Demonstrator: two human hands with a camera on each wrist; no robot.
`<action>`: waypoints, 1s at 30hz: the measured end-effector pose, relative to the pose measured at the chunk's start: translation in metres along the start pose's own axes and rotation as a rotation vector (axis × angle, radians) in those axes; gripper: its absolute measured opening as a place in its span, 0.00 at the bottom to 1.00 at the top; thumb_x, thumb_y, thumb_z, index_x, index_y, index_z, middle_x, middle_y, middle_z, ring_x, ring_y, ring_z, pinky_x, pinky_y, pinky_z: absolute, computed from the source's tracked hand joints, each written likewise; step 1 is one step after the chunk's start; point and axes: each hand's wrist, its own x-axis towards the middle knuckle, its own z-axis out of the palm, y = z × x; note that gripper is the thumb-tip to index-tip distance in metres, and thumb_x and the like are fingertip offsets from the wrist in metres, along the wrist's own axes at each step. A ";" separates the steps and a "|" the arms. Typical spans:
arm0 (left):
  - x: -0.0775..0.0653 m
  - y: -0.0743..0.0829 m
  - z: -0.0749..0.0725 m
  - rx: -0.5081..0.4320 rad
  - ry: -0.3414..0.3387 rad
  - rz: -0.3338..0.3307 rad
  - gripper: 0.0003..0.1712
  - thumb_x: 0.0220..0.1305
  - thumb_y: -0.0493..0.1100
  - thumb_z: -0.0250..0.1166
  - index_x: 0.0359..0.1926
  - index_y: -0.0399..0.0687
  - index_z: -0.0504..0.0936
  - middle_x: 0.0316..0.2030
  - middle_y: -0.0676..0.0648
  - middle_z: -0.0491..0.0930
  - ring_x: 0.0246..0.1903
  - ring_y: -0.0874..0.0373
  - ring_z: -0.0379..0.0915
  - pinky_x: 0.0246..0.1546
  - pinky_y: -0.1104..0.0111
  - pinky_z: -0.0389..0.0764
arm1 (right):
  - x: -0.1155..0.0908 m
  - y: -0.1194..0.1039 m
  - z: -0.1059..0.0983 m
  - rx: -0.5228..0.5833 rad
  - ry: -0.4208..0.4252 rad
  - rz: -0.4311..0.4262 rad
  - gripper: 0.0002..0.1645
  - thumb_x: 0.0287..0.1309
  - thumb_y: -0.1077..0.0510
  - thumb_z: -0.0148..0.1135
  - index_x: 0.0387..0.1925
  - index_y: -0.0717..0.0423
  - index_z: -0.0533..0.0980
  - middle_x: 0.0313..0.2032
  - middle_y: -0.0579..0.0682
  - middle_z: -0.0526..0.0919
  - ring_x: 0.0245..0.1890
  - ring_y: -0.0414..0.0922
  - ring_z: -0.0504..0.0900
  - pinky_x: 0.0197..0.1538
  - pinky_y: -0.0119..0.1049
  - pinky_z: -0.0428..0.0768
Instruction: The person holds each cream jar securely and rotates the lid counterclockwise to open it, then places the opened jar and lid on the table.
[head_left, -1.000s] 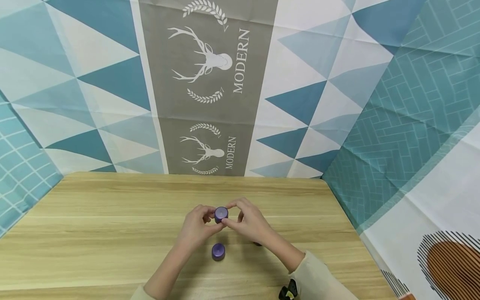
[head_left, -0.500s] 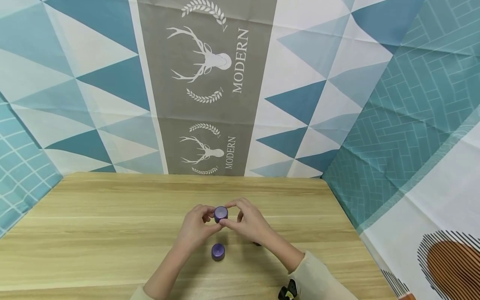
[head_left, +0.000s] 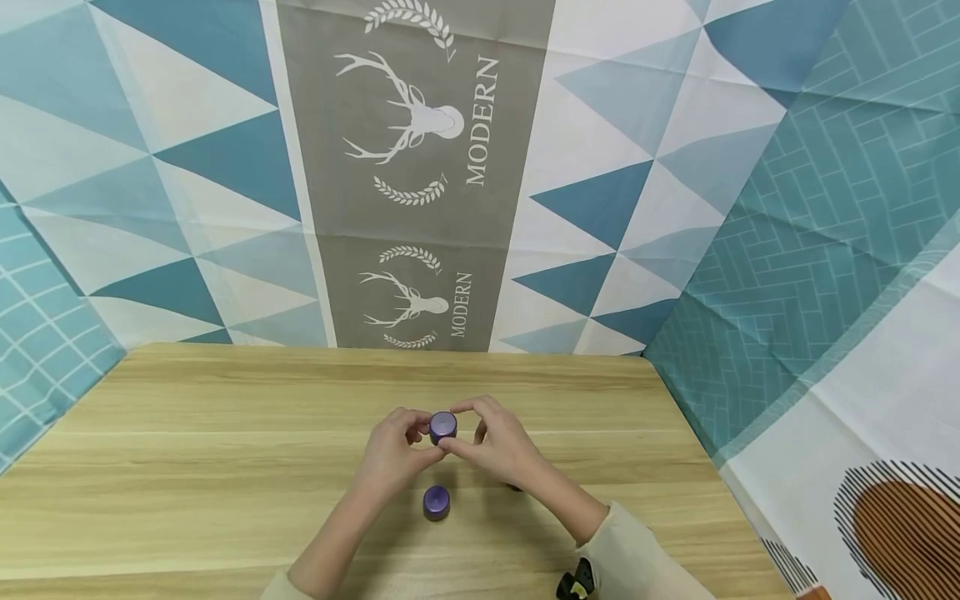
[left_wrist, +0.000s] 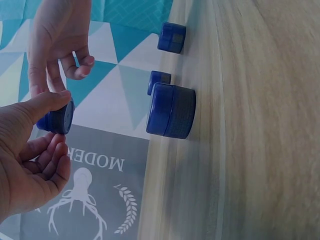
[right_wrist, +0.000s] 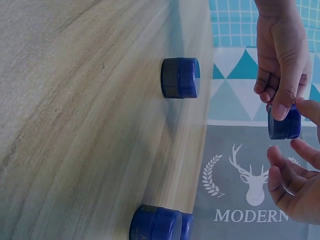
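Above the table, a small round lidded jar (head_left: 442,425) is held between both hands; it looks purple in the head view and blue in the wrist views. My left hand (head_left: 392,448) pinches it from the left, its thumb (left_wrist: 50,101) across the side. From the right, thumb and forefinger of my right hand (head_left: 501,437) pinch the same jar, the other fingers loosely bent. On the table below stands a similar jar (head_left: 437,503). Another jar (head_left: 513,487) is mostly hidden under my right forearm. The left wrist view shows a smaller jar (left_wrist: 159,82) behind a nearer jar (left_wrist: 171,111).
The wooden table (head_left: 225,467) reaches back to a patterned cloth (head_left: 420,208) hanging behind it. More cloth (head_left: 840,333) hangs along the right side. A dark strapped device (head_left: 576,580) sits at my right sleeve.
Both hands stay nearly in place around the held jar. My right thumb has slid slightly left along its near edge. The jars on the table have not moved.
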 end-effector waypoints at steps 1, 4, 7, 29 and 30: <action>0.000 0.000 0.000 0.001 -0.001 0.000 0.19 0.44 0.42 0.75 0.39 0.41 0.82 0.32 0.45 0.77 0.32 0.57 0.70 0.35 0.70 0.73 | 0.000 0.000 0.000 -0.002 0.004 0.001 0.26 0.51 0.43 0.67 0.50 0.48 0.74 0.48 0.45 0.77 0.23 0.34 0.71 0.25 0.26 0.73; 0.001 0.000 0.000 0.001 -0.003 0.006 0.18 0.44 0.42 0.74 0.39 0.42 0.82 0.32 0.46 0.78 0.32 0.58 0.70 0.35 0.70 0.73 | 0.001 0.001 0.000 -0.005 0.004 -0.009 0.23 0.52 0.45 0.67 0.49 0.47 0.75 0.47 0.46 0.77 0.23 0.34 0.71 0.25 0.26 0.73; 0.001 0.000 0.001 0.002 0.000 0.011 0.18 0.44 0.42 0.74 0.38 0.42 0.83 0.31 0.47 0.77 0.32 0.58 0.70 0.34 0.71 0.72 | 0.002 0.000 0.000 -0.004 -0.013 -0.026 0.21 0.53 0.48 0.66 0.49 0.47 0.75 0.47 0.48 0.77 0.24 0.35 0.72 0.27 0.26 0.73; -0.001 0.001 -0.002 -0.003 -0.003 0.000 0.20 0.43 0.42 0.75 0.40 0.40 0.82 0.33 0.45 0.78 0.33 0.57 0.70 0.35 0.70 0.73 | -0.001 0.001 -0.001 0.019 -0.061 -0.009 0.29 0.55 0.43 0.63 0.57 0.48 0.72 0.53 0.47 0.76 0.27 0.36 0.73 0.28 0.27 0.74; -0.001 0.001 -0.002 0.000 -0.003 0.001 0.20 0.44 0.42 0.75 0.40 0.40 0.82 0.33 0.46 0.78 0.33 0.57 0.70 0.35 0.70 0.73 | -0.001 0.001 -0.001 0.020 -0.056 -0.008 0.31 0.55 0.41 0.63 0.58 0.48 0.71 0.54 0.48 0.76 0.27 0.36 0.73 0.28 0.27 0.74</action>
